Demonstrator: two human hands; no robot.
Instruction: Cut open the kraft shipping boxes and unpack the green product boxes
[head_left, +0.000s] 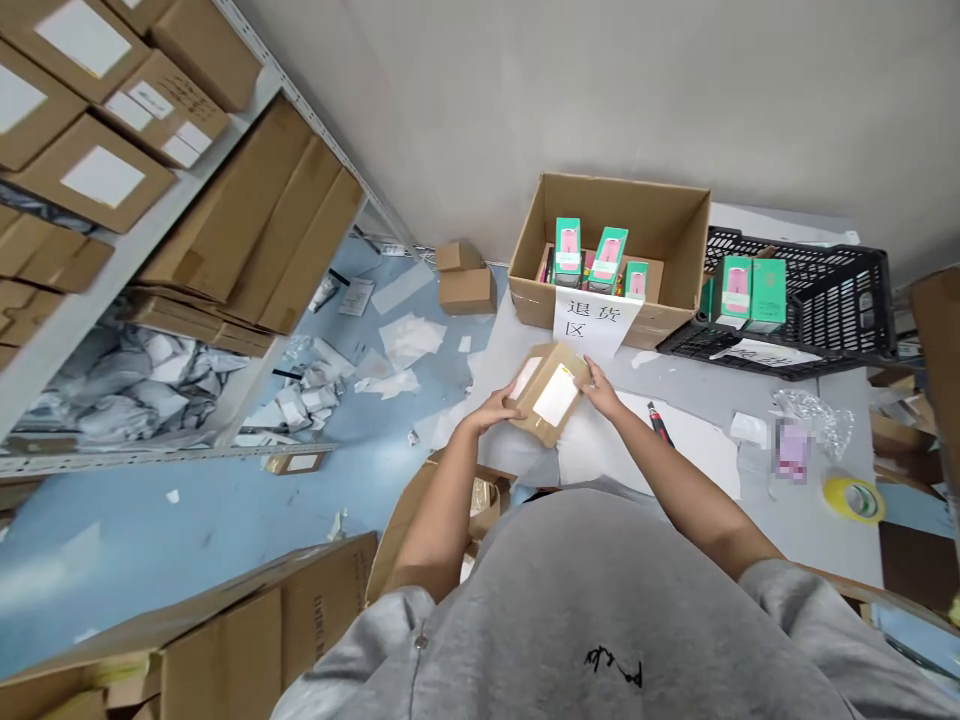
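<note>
A small brown cardboard box (538, 424) with white labels is held tilted above the near left part of the table. My left hand (495, 411) grips its left side, and my right hand (598, 387) holds its upper right edge. Just behind it stands a large open carton (679, 250) with a white paper sign (596, 318) on its front. Green and pink boxes (568, 246) stand inside that carton. To the right of my right hand, a red and black cutter (660, 424) lies on white paper (694, 450).
A black plastic crate (840, 300) with green boxes stands at the back right. Yellow tape (854, 498) and bubble wrap (829, 425) lie on the table's right side. Shelves (161, 215) loaded with cartons are at left. Paper scraps litter the blue floor, and a big carton (225, 640) stands lower left.
</note>
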